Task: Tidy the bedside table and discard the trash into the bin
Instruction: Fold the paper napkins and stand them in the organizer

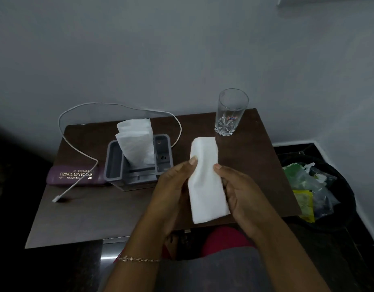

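A folded white tissue point(206, 182) is held lengthwise above the front right of the dark wooden bedside table point(93, 216). My left hand point(173, 186) grips its left edge, thumb on top. My right hand point(236, 186) grips its right edge. A black bin point(348, 199) with plastic wrappers and a yellow packet inside stands on the floor to the right of the table.
A grey organiser tray point(114, 163) holds upright white tissues point(137, 142). A purple spectacle case point(74, 175) lies at its left, with a white charging cable point(80, 152) looping over it. An empty glass point(231, 112) stands at the back right. The wall is right behind.
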A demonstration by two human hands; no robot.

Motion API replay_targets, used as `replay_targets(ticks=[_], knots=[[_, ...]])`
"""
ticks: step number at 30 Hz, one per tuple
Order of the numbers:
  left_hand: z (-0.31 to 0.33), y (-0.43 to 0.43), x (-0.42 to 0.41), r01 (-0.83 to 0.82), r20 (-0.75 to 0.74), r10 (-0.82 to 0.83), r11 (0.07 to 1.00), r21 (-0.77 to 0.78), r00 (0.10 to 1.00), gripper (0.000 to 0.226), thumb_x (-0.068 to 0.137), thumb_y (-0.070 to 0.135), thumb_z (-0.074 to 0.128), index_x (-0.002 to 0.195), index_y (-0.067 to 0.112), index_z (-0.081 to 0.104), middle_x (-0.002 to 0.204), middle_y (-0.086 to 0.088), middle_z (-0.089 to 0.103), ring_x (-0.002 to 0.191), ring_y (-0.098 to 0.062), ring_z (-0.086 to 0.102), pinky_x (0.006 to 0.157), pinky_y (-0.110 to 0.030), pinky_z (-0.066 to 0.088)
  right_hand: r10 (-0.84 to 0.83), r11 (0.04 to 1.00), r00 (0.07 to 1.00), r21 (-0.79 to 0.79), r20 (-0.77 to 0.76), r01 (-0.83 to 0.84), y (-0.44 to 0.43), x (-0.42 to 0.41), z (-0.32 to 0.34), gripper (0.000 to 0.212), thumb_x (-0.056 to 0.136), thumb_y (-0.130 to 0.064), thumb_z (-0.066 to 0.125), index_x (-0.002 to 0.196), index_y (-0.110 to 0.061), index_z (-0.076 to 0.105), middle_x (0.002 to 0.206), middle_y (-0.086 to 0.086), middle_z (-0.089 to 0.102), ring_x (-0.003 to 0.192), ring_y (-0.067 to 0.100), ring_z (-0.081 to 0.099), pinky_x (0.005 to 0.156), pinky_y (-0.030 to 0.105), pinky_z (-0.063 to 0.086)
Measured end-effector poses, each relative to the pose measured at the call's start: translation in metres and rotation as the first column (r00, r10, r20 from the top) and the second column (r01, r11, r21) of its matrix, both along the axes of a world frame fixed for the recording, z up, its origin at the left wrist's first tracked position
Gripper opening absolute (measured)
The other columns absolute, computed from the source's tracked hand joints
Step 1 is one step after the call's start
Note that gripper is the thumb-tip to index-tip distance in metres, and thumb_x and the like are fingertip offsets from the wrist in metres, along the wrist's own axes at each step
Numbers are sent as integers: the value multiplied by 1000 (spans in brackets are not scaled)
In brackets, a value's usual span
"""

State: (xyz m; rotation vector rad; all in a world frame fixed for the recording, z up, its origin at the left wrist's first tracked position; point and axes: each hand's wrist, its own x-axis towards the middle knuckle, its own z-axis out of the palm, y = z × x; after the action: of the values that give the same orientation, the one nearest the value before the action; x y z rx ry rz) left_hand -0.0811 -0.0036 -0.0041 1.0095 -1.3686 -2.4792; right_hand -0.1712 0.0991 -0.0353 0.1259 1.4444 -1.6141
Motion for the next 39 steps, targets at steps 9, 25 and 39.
replay_targets(ticks=[9, 25, 39], knots=[[19, -4, 25, -55, -79, 45, 991, -120, 996, 39, 76, 43, 55, 104, 19, 68, 97, -6, 75, 88, -21, 71, 66, -28, 58, 141, 980, 947, -93, -289, -175, -5, 29, 38, 29, 78, -32, 66, 101, -16, 70, 96, 7, 75, 89, 23, 72, 76, 39, 59], [38, -57, 65, -267, -171, 225, 919, -290, 959, 25, 73, 33, 61, 90, 19, 73, 93, -4, 75, 87, -18, 71, 72, -31, 59, 454, 879, 765, 86, -457, -470, -56, 61, 37, 37, 72, -17, 77, 107, -13, 68, 100, 4, 74, 92, 16, 71, 83, 41, 57], [41, -131, 63, -385, -349, 199, 686, -617, 916, 19, 80, 3, 64, 97, 10, 69, 72, 15, 73, 75, 2, 65, 67, -13, 48, 646, 763, 132, 629, -752, -149, -111, 43, 29, 35, 74, -56, 65, 98, -30, 67, 89, -2, 70, 84, 20, 64, 63, 30, 45]])
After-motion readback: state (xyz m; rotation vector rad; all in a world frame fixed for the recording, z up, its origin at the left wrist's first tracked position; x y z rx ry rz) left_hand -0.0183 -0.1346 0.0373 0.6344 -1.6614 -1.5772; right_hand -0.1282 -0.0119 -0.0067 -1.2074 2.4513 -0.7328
